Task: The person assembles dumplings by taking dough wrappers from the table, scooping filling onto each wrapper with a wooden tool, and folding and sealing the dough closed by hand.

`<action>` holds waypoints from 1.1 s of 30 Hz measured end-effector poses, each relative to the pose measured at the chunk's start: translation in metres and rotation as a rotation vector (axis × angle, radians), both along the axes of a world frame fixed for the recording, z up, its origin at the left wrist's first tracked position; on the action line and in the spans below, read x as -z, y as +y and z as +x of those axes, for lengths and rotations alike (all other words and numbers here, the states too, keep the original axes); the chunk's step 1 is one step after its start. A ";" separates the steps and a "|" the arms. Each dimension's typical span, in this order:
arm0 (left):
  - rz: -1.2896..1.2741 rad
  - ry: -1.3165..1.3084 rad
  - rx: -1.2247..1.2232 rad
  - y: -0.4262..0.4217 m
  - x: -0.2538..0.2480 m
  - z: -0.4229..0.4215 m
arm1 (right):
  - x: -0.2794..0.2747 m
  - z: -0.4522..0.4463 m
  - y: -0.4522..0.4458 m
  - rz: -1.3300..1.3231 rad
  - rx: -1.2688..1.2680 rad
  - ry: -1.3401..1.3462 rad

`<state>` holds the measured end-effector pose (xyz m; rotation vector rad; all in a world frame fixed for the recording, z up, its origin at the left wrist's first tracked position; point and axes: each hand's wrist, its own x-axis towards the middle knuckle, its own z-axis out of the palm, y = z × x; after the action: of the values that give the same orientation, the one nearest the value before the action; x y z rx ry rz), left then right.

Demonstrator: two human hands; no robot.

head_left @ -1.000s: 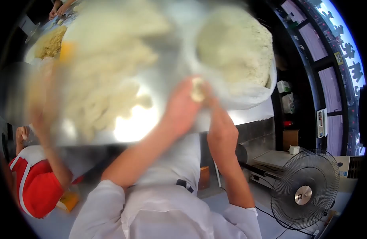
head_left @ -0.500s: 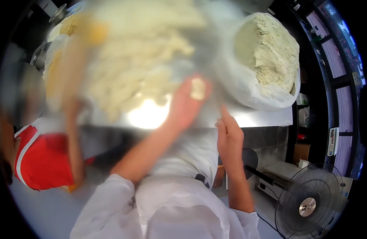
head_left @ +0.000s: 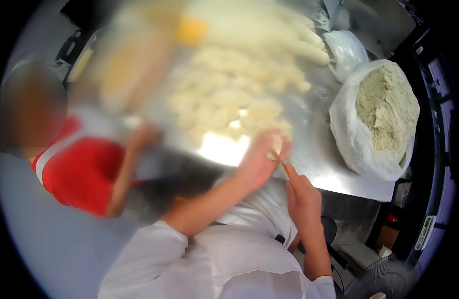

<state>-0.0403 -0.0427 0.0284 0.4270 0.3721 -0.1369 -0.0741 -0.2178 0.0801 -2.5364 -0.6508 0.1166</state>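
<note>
My left hand (head_left: pixel 262 155) is cupped around a small pale piece of dough (head_left: pixel 276 144) at the table's front edge. A thin wooden stick (head_left: pixel 282 163) runs from my closed right hand (head_left: pixel 304 197) to that piece, its tip touching it. Many pale dough pieces (head_left: pixel 229 99) lie blurred on the metal table (head_left: pixel 319 144) beyond my left hand. To the right, a white plastic bag (head_left: pixel 346 132) stands open, full of crumbly greenish-white filling (head_left: pixel 386 109).
A person in red (head_left: pixel 85 169) stands at the left, an arm over the table beside a blurred yellowish mass (head_left: pixel 121 74). Long pale rolls (head_left: pixel 309 47) lie at the back near another plastic bag (head_left: pixel 346 50). A fan (head_left: pixel 384 279) stands at lower right.
The view has turned, shifting the table contents and filling bag to the right. The stick in my right hand now reaches the dough piece in my left hand.
</note>
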 end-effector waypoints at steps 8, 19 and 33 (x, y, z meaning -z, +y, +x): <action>0.319 -0.100 -0.005 0.095 -0.016 -0.003 | 0.067 0.050 -0.037 0.729 0.468 0.385; 1.118 -0.030 -0.157 0.195 -0.003 0.097 | 0.082 0.072 -0.034 0.994 0.545 0.370; 2.287 0.254 -0.138 0.266 -0.008 0.167 | 0.090 0.065 -0.038 1.009 0.529 0.352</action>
<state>0.1272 0.2235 0.0361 2.6434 0.6870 0.4800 -0.0092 -0.2561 -0.0100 -1.5636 0.1260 0.0280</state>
